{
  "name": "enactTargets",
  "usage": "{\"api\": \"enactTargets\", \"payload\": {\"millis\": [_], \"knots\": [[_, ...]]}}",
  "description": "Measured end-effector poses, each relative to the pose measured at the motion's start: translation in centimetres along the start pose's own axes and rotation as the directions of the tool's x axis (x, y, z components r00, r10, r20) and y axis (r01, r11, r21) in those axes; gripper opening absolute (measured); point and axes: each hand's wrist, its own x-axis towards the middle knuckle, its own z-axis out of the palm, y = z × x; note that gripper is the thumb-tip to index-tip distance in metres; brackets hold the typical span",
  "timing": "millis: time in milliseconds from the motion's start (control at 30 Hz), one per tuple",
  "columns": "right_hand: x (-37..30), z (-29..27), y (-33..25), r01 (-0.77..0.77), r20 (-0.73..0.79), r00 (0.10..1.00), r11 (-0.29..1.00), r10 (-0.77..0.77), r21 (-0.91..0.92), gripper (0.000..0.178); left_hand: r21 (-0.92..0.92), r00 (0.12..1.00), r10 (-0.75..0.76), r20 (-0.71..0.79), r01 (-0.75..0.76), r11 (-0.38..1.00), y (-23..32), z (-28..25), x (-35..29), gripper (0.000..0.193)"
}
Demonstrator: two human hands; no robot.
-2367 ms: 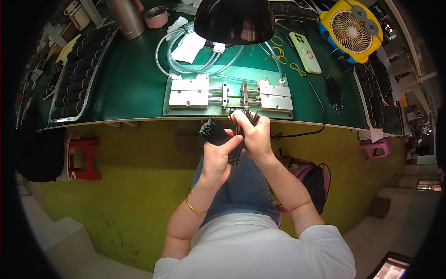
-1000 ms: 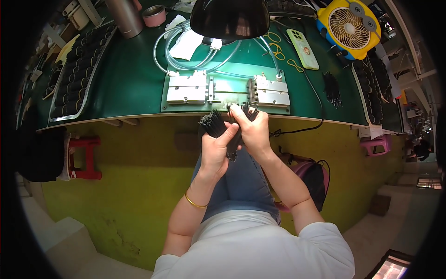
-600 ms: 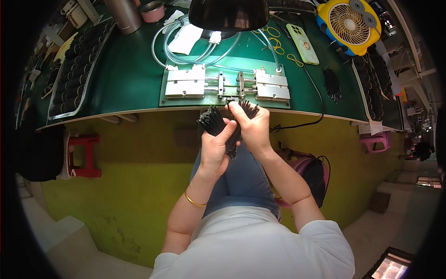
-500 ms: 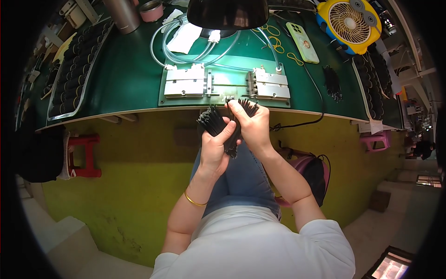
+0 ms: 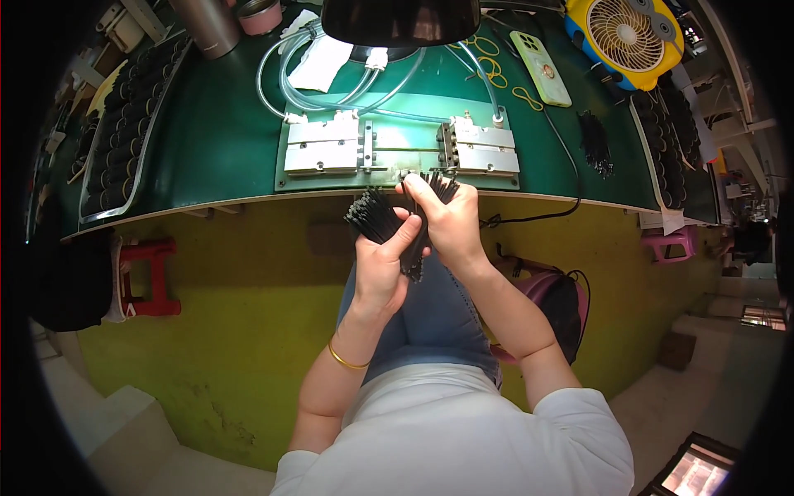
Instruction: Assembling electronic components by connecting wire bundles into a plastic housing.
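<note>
Thin black rods (image 5: 376,217) – fanned bundle, clenched by left hand (image 5: 382,263), right hand (image 5: 447,225) pinching some

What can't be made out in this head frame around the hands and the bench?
- Middle of the black rod bundle, head view: wrapped by the left hand and right hand.
- Which rods the right grip pinches: too small, fingers overlap.
- Rear centre of the green bench: covered by the black lamp shade.
- Yellow fan: top cut off by the frame edge.
- Black parts in the left tray: too small, bent by the fisheye rim.
</note>
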Motion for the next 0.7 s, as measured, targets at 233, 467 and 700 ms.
{"api": "enactTargets", "payload": {"millis": [233,467,700], "knots": [[0.4,-0.1,0.1,0.027,-0.010,1.000,1.000,-0.027,0.014,0.019,0.024,1.000,-0.015,-0.002,0.015,1.000,0.2,0.1,0.4,0.006],[-0.2,1.0,-0.4,0.086,0.014,0.996,0.995,-0.085,-0.047,0.020,0.029,0.999,-0.027,0.028,0.026,0.999,1.8,-0.1,-0.1,0.003],[-1.9,-0.7,0.0,0.189,-0.048,0.978,0.960,-0.203,-0.207,0.016,-0.120,0.958,-0.145,0.246,0.179,0.976,-0.2,-1.1,-0.7,0.015]]}}
